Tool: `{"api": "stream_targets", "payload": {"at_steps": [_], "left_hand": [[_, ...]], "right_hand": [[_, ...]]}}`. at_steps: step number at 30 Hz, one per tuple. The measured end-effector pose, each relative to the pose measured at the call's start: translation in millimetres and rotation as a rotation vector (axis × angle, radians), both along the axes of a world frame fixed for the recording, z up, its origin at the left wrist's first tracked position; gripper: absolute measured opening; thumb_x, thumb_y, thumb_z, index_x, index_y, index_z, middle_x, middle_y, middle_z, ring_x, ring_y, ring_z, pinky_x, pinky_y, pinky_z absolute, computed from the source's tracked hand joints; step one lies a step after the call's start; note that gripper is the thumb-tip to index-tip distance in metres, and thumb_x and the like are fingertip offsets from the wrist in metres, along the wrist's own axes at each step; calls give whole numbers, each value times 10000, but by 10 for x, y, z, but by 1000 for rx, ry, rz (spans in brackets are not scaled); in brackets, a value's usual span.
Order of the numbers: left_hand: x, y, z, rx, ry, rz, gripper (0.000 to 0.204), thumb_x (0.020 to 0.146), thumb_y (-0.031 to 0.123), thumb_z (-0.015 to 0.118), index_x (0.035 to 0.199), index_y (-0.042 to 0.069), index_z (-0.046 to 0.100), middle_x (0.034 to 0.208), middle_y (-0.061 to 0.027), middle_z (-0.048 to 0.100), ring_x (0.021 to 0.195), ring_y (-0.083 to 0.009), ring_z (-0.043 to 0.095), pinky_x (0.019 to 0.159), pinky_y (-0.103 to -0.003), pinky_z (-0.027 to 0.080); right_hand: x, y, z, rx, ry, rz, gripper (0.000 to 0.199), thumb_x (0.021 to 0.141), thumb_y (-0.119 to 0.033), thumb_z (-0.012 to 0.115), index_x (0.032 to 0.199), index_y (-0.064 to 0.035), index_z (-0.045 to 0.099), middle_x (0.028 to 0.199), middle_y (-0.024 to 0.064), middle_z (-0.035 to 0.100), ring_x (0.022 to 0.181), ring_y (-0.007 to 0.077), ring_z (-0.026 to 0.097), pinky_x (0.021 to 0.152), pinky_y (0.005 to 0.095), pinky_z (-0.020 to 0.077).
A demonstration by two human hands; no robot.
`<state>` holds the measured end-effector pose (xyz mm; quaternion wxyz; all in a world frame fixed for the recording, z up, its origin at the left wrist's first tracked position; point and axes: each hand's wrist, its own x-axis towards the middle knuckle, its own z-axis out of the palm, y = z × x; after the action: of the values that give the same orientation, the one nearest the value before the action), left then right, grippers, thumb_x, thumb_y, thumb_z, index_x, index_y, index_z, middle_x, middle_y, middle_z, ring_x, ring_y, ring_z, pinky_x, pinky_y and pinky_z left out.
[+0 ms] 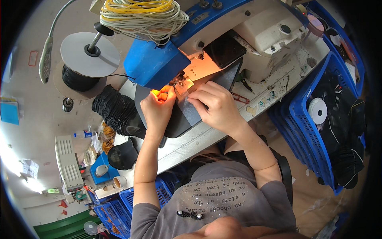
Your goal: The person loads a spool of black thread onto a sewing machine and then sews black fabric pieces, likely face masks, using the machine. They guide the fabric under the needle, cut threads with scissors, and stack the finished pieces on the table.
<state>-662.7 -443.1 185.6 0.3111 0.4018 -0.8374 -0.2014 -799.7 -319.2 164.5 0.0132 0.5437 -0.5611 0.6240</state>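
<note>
The left hand (158, 106) is pinching a small lit edge of material between closed fingertips, right at the presser foot (181, 83) of the industrial sewing machine (223, 36); the right hand (213, 105) is lying flat with fingers spread, pressing down on a dark grey fabric panel (191, 113) just at its 9 o'clock. The panel is sitting under the needle area, glowing orange from the machine's lamp, so the seam seems to be only starting: most of the panel is lying on the near side of the foot, unsewn as far as can be told. The fabric looks smooth, stiff and matte, with a straight cut edge. At 9 o'clock of the left hand a stack of black curved pieces (115, 109) is leaning in a ribbed row, probably waiting their turn. The bench (207, 137) is pale, scuffed and carrying a printed ruler strip. At 3 o'clock a blue slatted plastic crate (306, 131) is holding dark finished-looking items and a white tape roll (317, 110). At 11 o'clock a spool of black cord (79, 75) is standing under a grey disc
</note>
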Motion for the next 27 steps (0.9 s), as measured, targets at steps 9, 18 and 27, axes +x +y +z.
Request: {"api": "stream_targets", "payload": {"at_steps": [9, 18, 27], "left_hand": [[-25, 13, 17, -7, -14, 31, 229, 787, 150, 744, 714, -56, 676, 515, -111, 606, 431, -127, 571, 449, -282, 431], [-74, 60, 70, -39, -34, 39, 206, 800, 153, 735, 722, -34, 702, 493, -103, 586, 396, -120, 529, 428, -283, 399], [-38, 4, 11, -51, -53, 49, 222, 784, 171, 770, 750, -37, 700, 469, -73, 542, 401, -75, 469, 423, -265, 367]], "right_hand": [[7, -7, -2, -6, -2, 0, 93, 718, 5, 723, 769, -4, 646, 719, 85, 597, 659, 265, 556, 598, 365, 470], [-16, 92, -81, -181, -64, -37, 82, 728, -3, 706, 784, -21, 649, 764, 77, 602, 728, 257, 569, 679, 356, 480], [-272, 637, -1174, 327, -127, -401, 210, 775, 12, 665, 982, -27, 666, 892, 115, 614, 869, 274, 573, 773, 388, 473]]}}
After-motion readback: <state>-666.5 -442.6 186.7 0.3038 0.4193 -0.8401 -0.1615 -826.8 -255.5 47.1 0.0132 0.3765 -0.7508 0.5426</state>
